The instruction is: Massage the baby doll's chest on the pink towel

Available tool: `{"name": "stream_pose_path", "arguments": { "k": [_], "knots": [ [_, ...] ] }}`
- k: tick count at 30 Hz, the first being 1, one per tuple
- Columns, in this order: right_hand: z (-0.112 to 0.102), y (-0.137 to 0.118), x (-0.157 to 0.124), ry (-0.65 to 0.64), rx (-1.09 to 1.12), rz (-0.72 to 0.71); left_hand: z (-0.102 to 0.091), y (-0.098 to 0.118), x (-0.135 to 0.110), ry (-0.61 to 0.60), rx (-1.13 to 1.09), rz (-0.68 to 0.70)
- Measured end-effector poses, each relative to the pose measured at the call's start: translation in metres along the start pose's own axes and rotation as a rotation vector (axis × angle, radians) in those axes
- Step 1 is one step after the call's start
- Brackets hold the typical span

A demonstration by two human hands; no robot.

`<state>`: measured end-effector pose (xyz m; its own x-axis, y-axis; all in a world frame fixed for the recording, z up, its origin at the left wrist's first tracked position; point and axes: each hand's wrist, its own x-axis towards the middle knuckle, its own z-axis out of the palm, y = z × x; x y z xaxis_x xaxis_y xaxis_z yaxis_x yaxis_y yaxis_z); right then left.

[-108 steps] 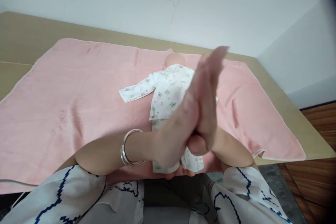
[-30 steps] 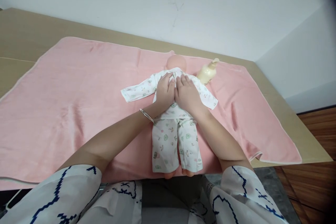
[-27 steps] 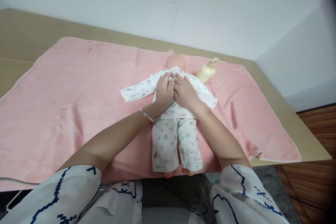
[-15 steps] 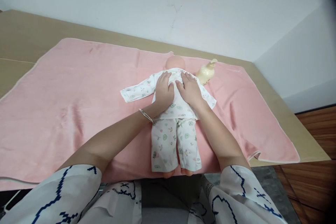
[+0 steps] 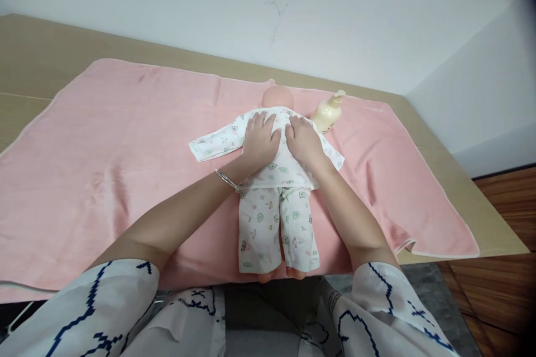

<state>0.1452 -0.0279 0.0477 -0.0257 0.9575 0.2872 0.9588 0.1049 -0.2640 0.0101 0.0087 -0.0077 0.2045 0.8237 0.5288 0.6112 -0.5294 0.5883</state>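
A baby doll point(image 5: 278, 97) in white patterned pyjamas lies stretched out at the table's middle, head away from me and feet at the near edge. My left hand point(image 5: 260, 139) lies flat on the left side of its upper body, fingers extended toward the head. On the right side of the same pyjama top point(image 5: 285, 173) rests my right hand point(image 5: 304, 139), also flat with fingers out. Neither hand grasps anything. The doll's face cannot be seen. Just beyond my right hand, a cream-coloured pump bottle point(image 5: 328, 114) lies tilted beside the doll's shoulder.
A pink blanket point(image 5: 125, 122) with a pale edge covers much of the wooden table point(image 5: 500, 237). A white wall point(image 5: 188, 5) stands behind the table. Brown wood panelling point(image 5: 506, 284) shows at the lower right.
Both hands stay on the doll's upper body. My left hand has shifted slightly left, and my right fingers have slid a little, leaving the thumbs somewhat farther apart.
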Motion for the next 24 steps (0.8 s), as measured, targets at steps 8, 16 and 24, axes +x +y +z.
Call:
{"name": "stream_pose_path", "arguments": {
  "k": [8,16,24],
  "knots": [
    [-0.019,-0.013,-0.011,-0.098,0.004,0.060,-0.007,0.010,-0.002,-0.070,0.075,0.004],
    [0.000,0.019,0.011,-0.033,0.047,-0.034,-0.011,0.031,-0.014,-0.086,0.149,0.091],
    [-0.008,-0.030,-0.020,0.010,-0.135,0.080,-0.008,-0.005,0.014,-0.097,0.049,-0.017]
  ]
}}
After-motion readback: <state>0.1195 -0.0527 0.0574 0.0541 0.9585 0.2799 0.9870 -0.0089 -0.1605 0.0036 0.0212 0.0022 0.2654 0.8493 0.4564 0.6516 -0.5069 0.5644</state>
